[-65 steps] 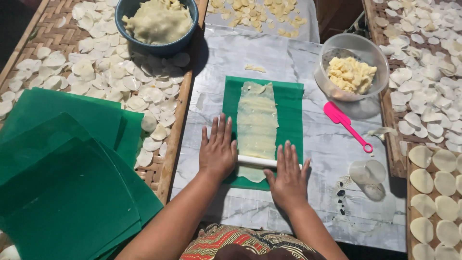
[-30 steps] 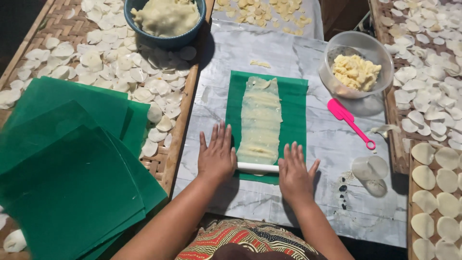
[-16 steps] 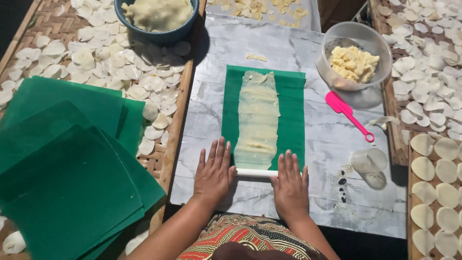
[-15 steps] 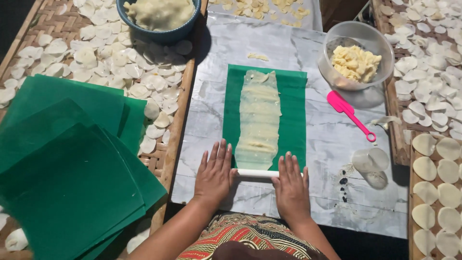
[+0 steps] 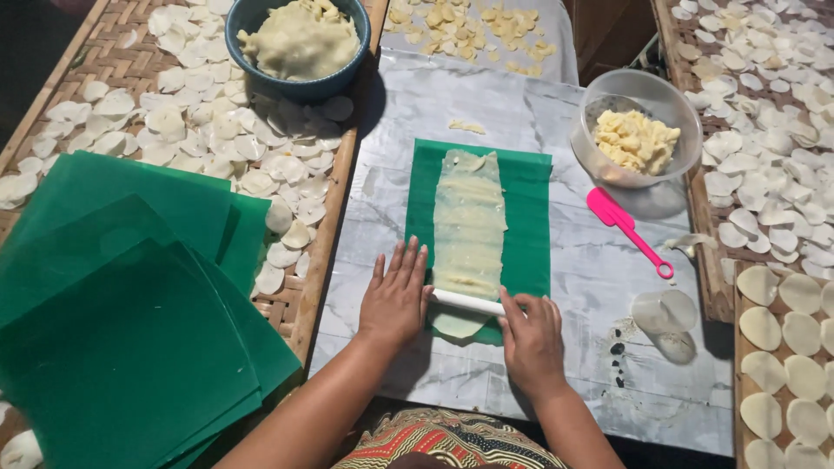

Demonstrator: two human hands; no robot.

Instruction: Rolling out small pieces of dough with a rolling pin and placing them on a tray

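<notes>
Both palms flat, fingers extended, pressing down on a thin white rolling pin (image 5: 467,302): left hand (image 5: 395,300) on its left end, right hand (image 5: 532,340) on its right end. No wrap-around grasp; the pin sits under the heels and fingers of both hands.

Step in hand, as I read it: rolling a dough strip thin, with the pin at the near end of the stroke. Next move calls for even downward pressure from both palms and a straight push away from the body, so the sheet doesn't skew off the mat.

Dough strip (image 5: 469,226): pale, long, narrow, faintly ridged across its width, ragged at the far end, a rounded tongue poking out nearer than the pin. It lies lengthwise down the middle of a green plastic sheet (image 5: 530,217) on the marble-pattern board (image 5: 565,287).

Around it: clear bowl of yellow crumbly filling (image 5: 638,139) and pink spatula (image 5: 627,230) to the right, blue bowl of dough (image 5: 300,39) far left, stack of green sheets (image 5: 122,321) on the left, cut dough rounds (image 5: 200,122) spread on woven trays both sides.
</notes>
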